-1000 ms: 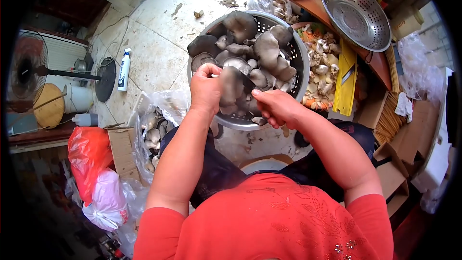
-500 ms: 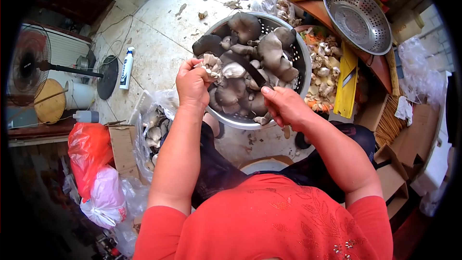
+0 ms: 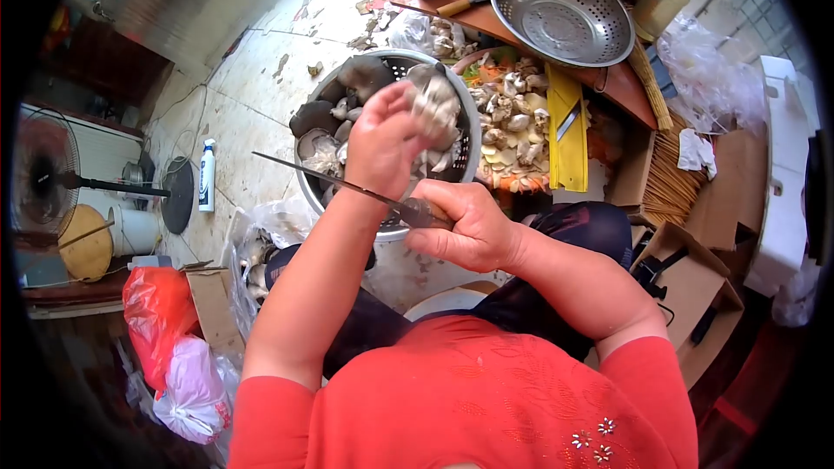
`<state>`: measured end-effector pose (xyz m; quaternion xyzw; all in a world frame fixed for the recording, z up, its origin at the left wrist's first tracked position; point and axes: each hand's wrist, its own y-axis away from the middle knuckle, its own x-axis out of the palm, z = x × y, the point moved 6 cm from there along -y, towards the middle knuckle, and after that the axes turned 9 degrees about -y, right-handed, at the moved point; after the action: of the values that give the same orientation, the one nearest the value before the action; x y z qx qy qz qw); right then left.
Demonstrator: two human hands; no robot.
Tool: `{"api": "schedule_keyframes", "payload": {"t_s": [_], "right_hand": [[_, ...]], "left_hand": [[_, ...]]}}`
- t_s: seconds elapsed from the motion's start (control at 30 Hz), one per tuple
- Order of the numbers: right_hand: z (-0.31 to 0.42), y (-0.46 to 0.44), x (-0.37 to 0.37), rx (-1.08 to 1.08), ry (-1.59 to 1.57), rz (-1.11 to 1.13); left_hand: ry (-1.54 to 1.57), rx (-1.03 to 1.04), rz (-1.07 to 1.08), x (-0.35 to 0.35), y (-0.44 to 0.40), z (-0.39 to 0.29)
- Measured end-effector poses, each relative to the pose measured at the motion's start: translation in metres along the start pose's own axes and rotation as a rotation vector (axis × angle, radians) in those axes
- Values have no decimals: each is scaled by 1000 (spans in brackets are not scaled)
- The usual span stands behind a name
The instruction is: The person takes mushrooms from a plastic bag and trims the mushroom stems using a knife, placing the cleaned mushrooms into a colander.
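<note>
Presently, head view: the only view, looking down past a red shirt (image 3: 460, 382) onto a low work spot on the floor.
Right hand (image 3: 473, 226): fingers closed round the handle of a knife (image 3: 373, 194), which points out to the person's left; the blade crosses over the left forearm as seen from above, and whether it touches cannot be told. This sideways hold probably lets the knife be parked without being put down.
Left hand (image 3: 382, 135): raised over the colander and smeared by motion, fingers partly curled beside a pale mushroom clump (image 3: 436, 106); the blur hides whether they grip it or have let it go.
Colander (image 3: 473, 126): set in front of the knees, likely so that both hands reach it from a seat; it holds dark grey mushrooms (image 3: 365, 75), some lying cap up, others showing pale undersides.
Clear bag (image 3: 291, 215): beside the left knee, with more mushrooms inside, seemingly within easy reach of the left hand.
Pale trimmings (image 3: 514, 113): heaped beyond the colander to the right, next to a yellow slicer (image 3: 566, 135).
Second colander (image 3: 565, 19): on the reddish board (image 3: 621, 95), near a wooden-handled cleaver (image 3: 460, 5), apparently kept off the floor.
</note>
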<state>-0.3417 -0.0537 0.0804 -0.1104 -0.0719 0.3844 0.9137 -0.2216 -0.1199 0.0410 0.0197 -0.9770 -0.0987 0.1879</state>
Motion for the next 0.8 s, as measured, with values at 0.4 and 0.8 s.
{"api": "schedule_keyframes", "payload": {"t_s": [0.4, 0.8], "right_hand": [[1, 5, -18, 71, -502, -202], [77, -64, -27, -268, -829, 37]], "left_hand": [[-334, -73, -196, -39, 47, 18], [-19, 223, -958, -285, 294, -43]]}}
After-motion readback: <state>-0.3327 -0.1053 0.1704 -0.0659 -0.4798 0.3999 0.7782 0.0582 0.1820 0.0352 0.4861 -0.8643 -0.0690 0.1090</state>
